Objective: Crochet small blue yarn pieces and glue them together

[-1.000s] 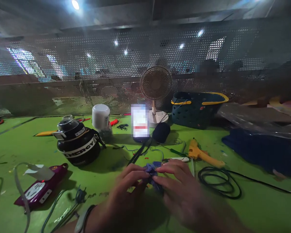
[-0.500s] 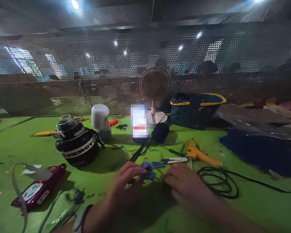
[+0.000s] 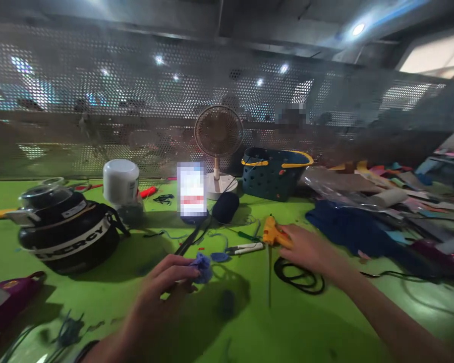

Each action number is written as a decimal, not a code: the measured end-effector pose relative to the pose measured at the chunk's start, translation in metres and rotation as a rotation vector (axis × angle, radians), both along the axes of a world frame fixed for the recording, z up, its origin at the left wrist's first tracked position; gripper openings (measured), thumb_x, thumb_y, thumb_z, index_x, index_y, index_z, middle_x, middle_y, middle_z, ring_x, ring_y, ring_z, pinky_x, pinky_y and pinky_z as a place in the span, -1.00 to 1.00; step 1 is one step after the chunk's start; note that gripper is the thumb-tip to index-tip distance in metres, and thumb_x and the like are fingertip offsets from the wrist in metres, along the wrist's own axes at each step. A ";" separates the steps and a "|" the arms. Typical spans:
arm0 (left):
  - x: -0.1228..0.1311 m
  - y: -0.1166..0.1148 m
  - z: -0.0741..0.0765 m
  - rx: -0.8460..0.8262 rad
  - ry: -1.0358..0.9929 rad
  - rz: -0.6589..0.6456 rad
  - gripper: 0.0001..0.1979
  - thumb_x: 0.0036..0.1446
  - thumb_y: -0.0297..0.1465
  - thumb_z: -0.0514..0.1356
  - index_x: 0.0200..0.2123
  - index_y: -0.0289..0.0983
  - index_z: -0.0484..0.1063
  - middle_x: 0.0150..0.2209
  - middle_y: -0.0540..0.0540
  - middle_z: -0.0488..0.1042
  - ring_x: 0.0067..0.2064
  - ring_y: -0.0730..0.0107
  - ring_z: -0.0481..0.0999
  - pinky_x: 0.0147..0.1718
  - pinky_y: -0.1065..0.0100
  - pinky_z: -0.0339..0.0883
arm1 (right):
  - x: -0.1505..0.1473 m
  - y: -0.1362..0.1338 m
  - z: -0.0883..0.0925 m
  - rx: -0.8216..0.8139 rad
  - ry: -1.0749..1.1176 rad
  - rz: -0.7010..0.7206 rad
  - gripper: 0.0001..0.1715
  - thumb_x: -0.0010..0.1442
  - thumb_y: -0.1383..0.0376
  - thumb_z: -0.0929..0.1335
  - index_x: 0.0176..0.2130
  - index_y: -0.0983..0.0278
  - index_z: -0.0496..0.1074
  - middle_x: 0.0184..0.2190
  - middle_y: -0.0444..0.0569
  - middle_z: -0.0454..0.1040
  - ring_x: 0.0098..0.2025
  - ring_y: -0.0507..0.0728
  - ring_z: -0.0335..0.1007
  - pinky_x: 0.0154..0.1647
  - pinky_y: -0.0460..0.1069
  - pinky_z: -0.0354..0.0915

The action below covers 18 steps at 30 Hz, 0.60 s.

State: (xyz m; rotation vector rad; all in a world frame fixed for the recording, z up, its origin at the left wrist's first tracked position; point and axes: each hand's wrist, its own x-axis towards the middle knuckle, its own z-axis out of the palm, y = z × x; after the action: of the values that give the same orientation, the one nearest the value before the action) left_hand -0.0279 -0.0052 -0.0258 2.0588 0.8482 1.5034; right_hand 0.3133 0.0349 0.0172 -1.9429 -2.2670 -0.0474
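My left hand (image 3: 165, 282) is closed, its thumb and fingertips pinching a small purple-blue crocheted piece (image 3: 202, 268) with ruffled edges, like a flower, above the table. Further right, my right hand (image 3: 304, 248) is wrapped round the handle of a yellow-orange glue gun (image 3: 271, 232), which still lies at table level. A thin pale stick (image 3: 269, 282) reaches from the gun toward me. Between the hands lie a flat purple leaf-shaped piece (image 3: 220, 257) and white-handled scissors or snips (image 3: 245, 248). The gun's handle is mostly hidden by my fingers.
A coiled black cord (image 3: 298, 277) lies under my right wrist. Behind are a dark yarn ball (image 3: 226, 207), a lit phone (image 3: 191, 191), a fan (image 3: 218, 132) and a basket (image 3: 274, 176). A black jug (image 3: 71, 232) stands left; dark blue cloth (image 3: 348, 227) lies right.
My right hand has moved from beside the crocheted piece to the right and closed on the glue gun's handle. My left hand keeps the piece. The view has turned right.
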 end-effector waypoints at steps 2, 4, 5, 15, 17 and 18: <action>0.000 0.001 -0.002 -0.016 -0.009 -0.014 -0.72 0.11 -0.64 0.15 -0.23 -0.19 0.56 -0.23 -0.09 0.48 -0.31 0.39 0.58 -0.47 0.48 0.57 | 0.001 0.005 -0.004 -0.031 -0.002 -0.018 -0.55 0.00 0.32 0.33 -0.08 0.39 0.47 -0.16 0.21 0.53 -0.15 0.31 0.47 -0.14 0.09 0.30; -0.001 0.001 -0.002 0.000 -0.023 -0.025 -0.73 0.10 -0.64 0.17 -0.24 -0.21 0.56 -0.24 -0.10 0.48 -0.30 0.37 0.59 -0.47 0.48 0.57 | -0.001 0.010 -0.007 -0.046 0.010 -0.035 -0.58 0.00 0.33 0.33 -0.12 0.40 0.48 -0.17 0.22 0.52 -0.16 0.31 0.46 -0.18 0.07 0.28; -0.002 0.001 -0.003 0.001 -0.029 -0.037 -0.74 0.10 -0.64 0.18 -0.23 -0.22 0.55 -0.23 -0.10 0.48 -0.32 0.38 0.59 -0.48 0.48 0.57 | -0.002 0.012 -0.008 -0.054 0.021 -0.041 -0.61 -0.01 0.33 0.33 -0.15 0.39 0.49 -0.18 0.22 0.53 -0.18 0.31 0.46 -0.22 0.06 0.27; 0.000 -0.001 0.011 -0.032 -0.068 -0.055 -0.71 0.06 -0.70 0.17 -0.27 -0.24 0.54 -0.28 -0.10 0.51 -0.33 0.39 0.59 -0.49 0.47 0.53 | 0.008 0.010 0.009 0.049 0.330 -0.121 -0.62 0.20 0.21 0.18 -0.12 0.32 0.42 -0.20 0.21 0.53 -0.24 0.27 0.49 -0.31 0.06 0.29; 0.002 -0.002 0.015 -0.010 -0.065 -0.049 -0.72 0.04 -0.70 0.19 -0.27 -0.24 0.53 -0.31 -0.10 0.53 -0.34 0.39 0.58 -0.50 0.49 0.49 | 0.003 -0.001 0.015 0.011 0.740 -0.034 -0.63 0.19 0.18 0.17 -0.19 0.27 0.45 -0.35 0.13 0.55 -0.41 0.21 0.46 -0.42 0.06 0.32; 0.003 -0.002 0.016 -0.008 -0.064 -0.046 -0.72 0.05 -0.69 0.20 -0.26 -0.24 0.53 -0.31 -0.10 0.53 -0.34 0.39 0.58 -0.50 0.50 0.47 | -0.003 -0.007 0.015 -0.045 0.903 0.033 -0.61 0.21 0.14 0.15 -0.20 0.24 0.45 -0.44 0.08 0.53 -0.46 0.20 0.44 -0.47 0.06 0.34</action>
State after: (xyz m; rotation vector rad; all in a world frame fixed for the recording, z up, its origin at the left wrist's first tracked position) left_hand -0.0253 -0.0077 -0.0095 1.9997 0.7761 1.5301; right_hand 0.3105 0.0280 0.0323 -1.4763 -1.6740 0.7292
